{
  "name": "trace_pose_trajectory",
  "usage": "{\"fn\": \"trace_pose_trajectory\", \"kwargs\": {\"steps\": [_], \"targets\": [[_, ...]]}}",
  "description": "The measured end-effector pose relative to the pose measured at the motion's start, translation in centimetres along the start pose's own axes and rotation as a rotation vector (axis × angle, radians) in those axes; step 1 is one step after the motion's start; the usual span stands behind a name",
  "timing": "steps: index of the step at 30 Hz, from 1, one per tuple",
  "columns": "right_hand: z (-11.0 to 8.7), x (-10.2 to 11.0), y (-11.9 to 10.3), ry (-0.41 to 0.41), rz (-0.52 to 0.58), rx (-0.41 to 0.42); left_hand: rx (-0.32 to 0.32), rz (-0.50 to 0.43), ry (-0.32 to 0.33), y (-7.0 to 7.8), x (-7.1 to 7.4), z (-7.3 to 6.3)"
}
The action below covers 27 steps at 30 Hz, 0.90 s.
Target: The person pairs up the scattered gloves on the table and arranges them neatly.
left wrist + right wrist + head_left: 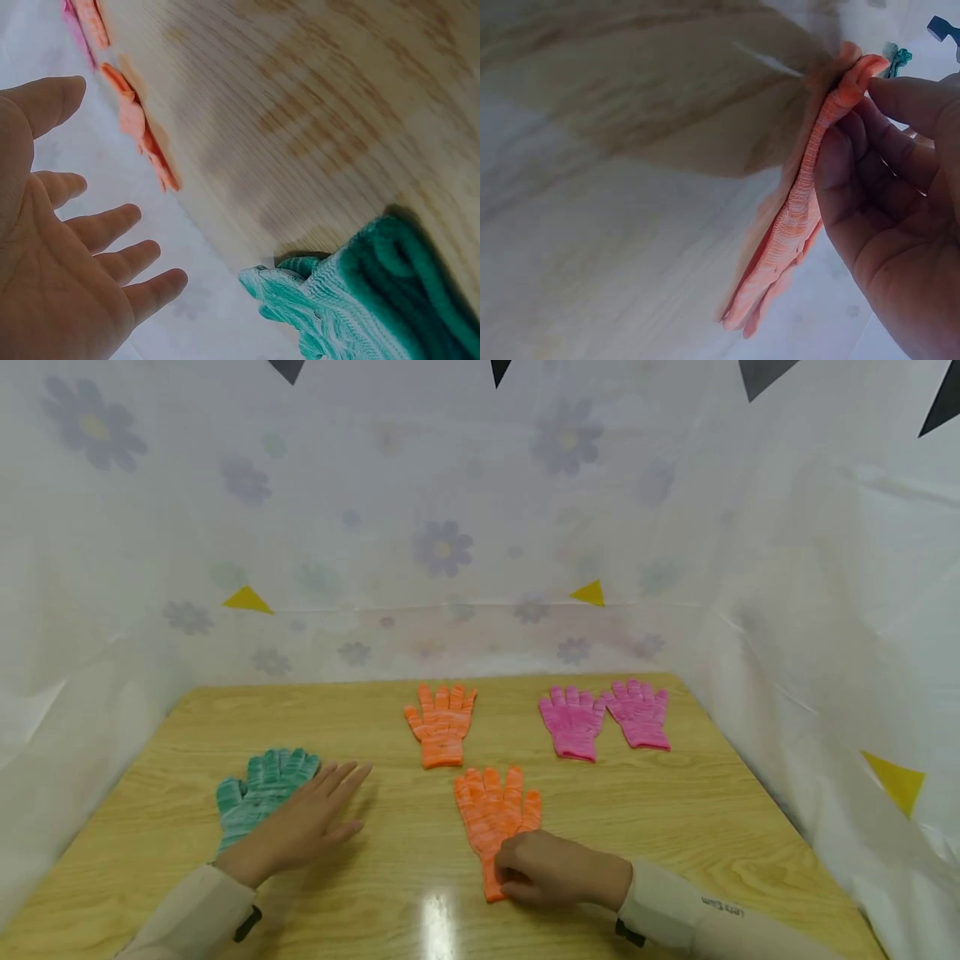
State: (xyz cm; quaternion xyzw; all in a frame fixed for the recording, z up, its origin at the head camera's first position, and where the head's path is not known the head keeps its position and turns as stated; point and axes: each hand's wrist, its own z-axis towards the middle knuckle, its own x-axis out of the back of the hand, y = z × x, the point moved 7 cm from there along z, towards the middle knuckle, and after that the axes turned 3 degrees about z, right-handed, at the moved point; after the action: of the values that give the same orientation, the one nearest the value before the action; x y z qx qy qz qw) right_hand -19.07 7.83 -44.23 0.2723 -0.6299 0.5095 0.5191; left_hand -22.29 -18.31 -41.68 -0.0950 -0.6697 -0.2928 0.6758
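My right hand [558,867] has its fingers curled at the cuff of the nearer orange knit glove [491,806]. In the right wrist view, thumb and fingertips pinch the cuff edge of this orange glove [791,225], which lies flat with its fingers pointing away. Over at the left, my left hand [311,822] is held with fingers spread, overlapping part of a green knit glove [258,793]. The left wrist view has that left hand [67,262] holding nothing, above the tabletop, with the green glove [360,300] beside it.
Another orange glove [442,727] lies farther back at the middle of the wooden table [345,714]. Two pink gloves [573,722] lie side by side at the back right. White flowered sheeting [442,635] hangs behind the table and along both sides.
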Motion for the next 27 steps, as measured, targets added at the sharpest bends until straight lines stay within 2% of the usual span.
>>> {"fn": "trace_pose_trajectory", "kwargs": {"steps": [19, 23, 27], "targets": [[0.2, 0.1, 0.0, -0.024, 0.066, -0.067, -0.006, 0.013, -0.005, 0.2, 0.0, 0.1], [-0.6, 0.6, 0.9, -0.029, 0.194, -0.121, -0.064, 0.058, 0.035, 0.7, 0.4, 0.7], [-2.0, 1.5, 2.4, -0.006, 0.360, -0.219, -0.102, 0.080, 0.063, 1.1, 1.0, 1.5]]}}
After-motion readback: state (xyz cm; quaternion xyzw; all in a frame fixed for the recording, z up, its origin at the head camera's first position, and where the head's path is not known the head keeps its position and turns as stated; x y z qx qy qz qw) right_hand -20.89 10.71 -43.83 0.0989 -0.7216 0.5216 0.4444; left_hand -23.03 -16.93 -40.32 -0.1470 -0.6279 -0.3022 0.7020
